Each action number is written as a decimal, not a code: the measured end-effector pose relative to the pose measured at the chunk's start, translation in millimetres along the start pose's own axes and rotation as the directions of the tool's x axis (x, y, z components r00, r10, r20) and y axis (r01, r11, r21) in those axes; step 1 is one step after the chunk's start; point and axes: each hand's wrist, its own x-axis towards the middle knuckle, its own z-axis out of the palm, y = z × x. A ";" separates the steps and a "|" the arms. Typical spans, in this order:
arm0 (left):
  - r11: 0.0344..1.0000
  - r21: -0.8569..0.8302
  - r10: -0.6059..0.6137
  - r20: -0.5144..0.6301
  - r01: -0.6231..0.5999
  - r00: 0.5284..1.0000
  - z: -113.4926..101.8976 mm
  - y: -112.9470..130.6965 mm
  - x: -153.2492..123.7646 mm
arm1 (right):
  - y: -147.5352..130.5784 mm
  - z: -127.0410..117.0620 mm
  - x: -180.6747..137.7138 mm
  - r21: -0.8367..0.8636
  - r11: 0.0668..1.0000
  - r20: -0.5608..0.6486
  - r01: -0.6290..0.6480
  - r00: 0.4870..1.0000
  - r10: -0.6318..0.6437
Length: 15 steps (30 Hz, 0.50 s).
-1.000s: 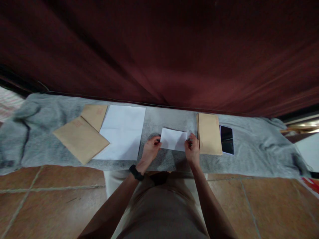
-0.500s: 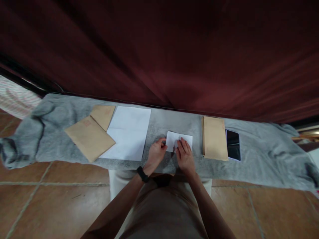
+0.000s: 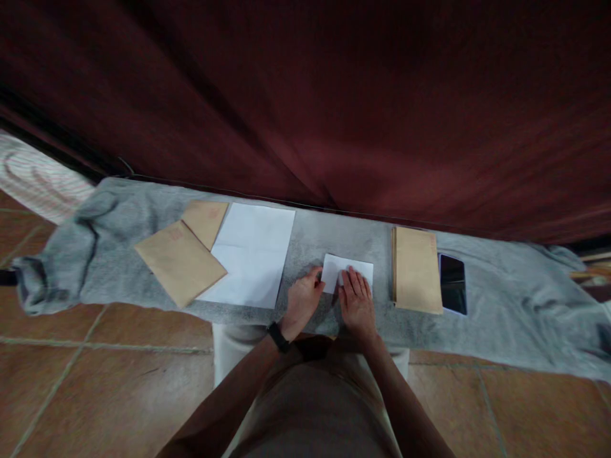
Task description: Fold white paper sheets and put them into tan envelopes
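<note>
A small folded white paper (image 3: 353, 267) lies on the grey cloth (image 3: 501, 305) in front of me. My right hand (image 3: 357, 304) lies flat on it, fingers stretched out together, covering its near half. My left hand (image 3: 304, 301) holds the paper's left edge in a pinch, fingers curled; a black band is on that wrist. A stack of brown envelopes (image 3: 416, 269) lies just right of the paper, apart from my hands.
A black phone (image 3: 452, 283) lies right of the envelope stack. To the left are a large white sheet (image 3: 252, 253) and two brown envelopes (image 3: 179, 261), one partly under the other. A dark red curtain (image 3: 334, 108) hangs behind. Tiled floor (image 3: 95, 394) is below.
My right hand has moved from the paper's right edge onto its top and now lies flat on it. The left hand keeps its hold on the left edge. The view has shifted slightly.
</note>
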 end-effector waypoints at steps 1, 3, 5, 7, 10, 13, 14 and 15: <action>1.000 0.009 -0.009 0.004 0.009 1.000 -0.8 1.0 -0.2 | -0.9 -0.4 -0.3 -0.018 1.000 -0.003 -0.001 1.000 0.001; 1.000 0.021 -0.019 0.010 0.019 1.000 -1.9 2.0 -0.1 | -2.7 -1.2 -0.6 -0.045 0.999 -0.006 -0.004 1.000 0.004; 0.999 0.025 -0.024 0.015 0.024 1.000 -1.8 1.5 0.7 | -4.2 -2.0 -0.6 -0.056 0.998 -0.008 -0.012 1.000 0.012; 1.000 0.015 -0.021 0.015 0.021 1.000 -0.9 -0.4 1.8 | -5.3 -2.6 -0.3 -0.057 0.998 -0.009 -0.023 1.000 0.022; 1.000 -0.007 0.000 0.008 0.000 1.000 0.4 -3.6 3.2 | -6.1 -3.2 0.1 -0.053 0.998 -0.012 -0.034 0.999 0.033; 1.000 0.020 0.015 0.008 -0.016 1.000 0.4 -4.0 1.8 | -6.2 -3.3 -0.4 -0.047 0.998 -0.011 -0.034 0.999 0.033; 0.999 0.044 0.017 0.005 -0.018 1.000 0.4 -3.3 0.6 | -6.1 -3.3 -0.6 -0.046 0.998 -0.010 -0.034 0.999 0.034; 0.997 0.075 0.023 -0.007 -0.023 1.000 0.7 -2.4 -0.9 | -6.1 -3.3 -0.8 -0.045 0.998 -0.007 -0.035 0.999 0.035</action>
